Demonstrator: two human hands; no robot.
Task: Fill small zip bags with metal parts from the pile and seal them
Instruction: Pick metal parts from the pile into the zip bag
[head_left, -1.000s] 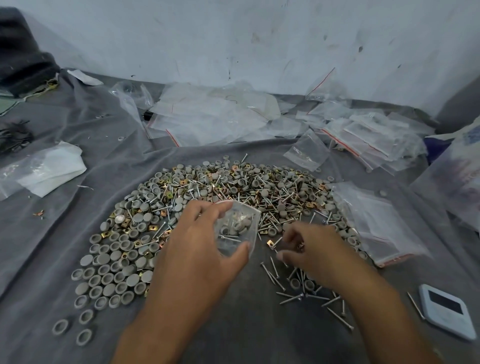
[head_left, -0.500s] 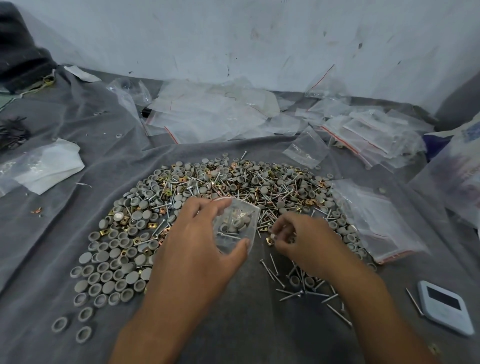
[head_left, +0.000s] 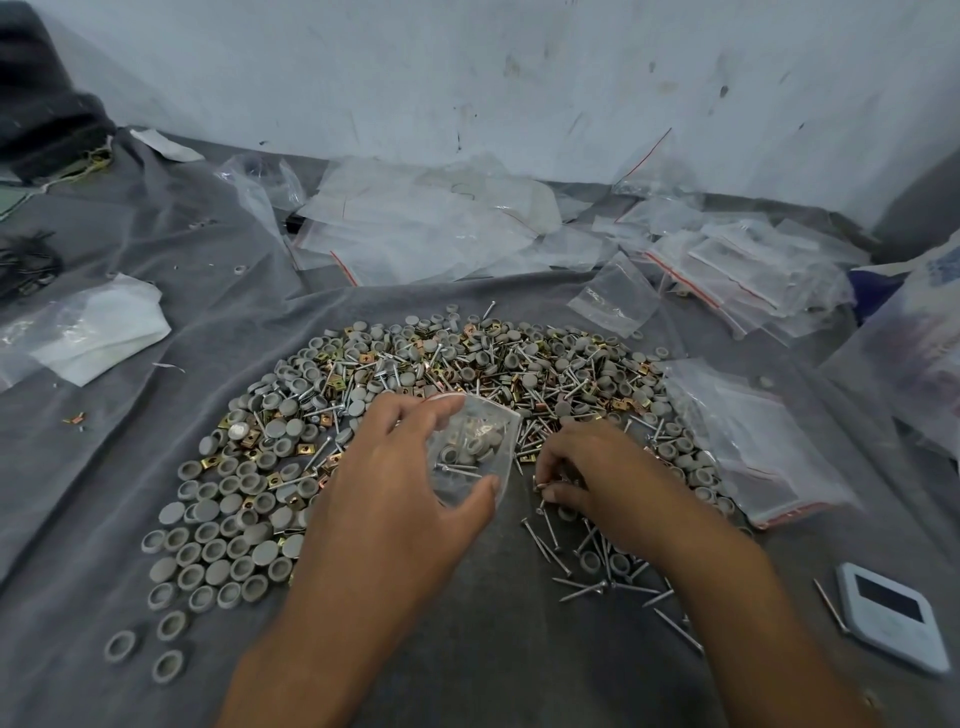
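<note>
Left hand (head_left: 395, 499) clamped on small zip bag (head_left: 475, 457), thumb under, fingers over its open mouth; grey caps and screws visible inside. Right hand (head_left: 597, 478) just beside it, fingertips pinched on a screw (head_left: 540, 484) at the near edge of the pile (head_left: 415, 395). Pile of caps, screws and brass clips spread mid-cloth (head_left: 130, 291). Empty zip bags (head_left: 415, 228) heaped along the far edge. White device (head_left: 891, 618) at near right.
</note>
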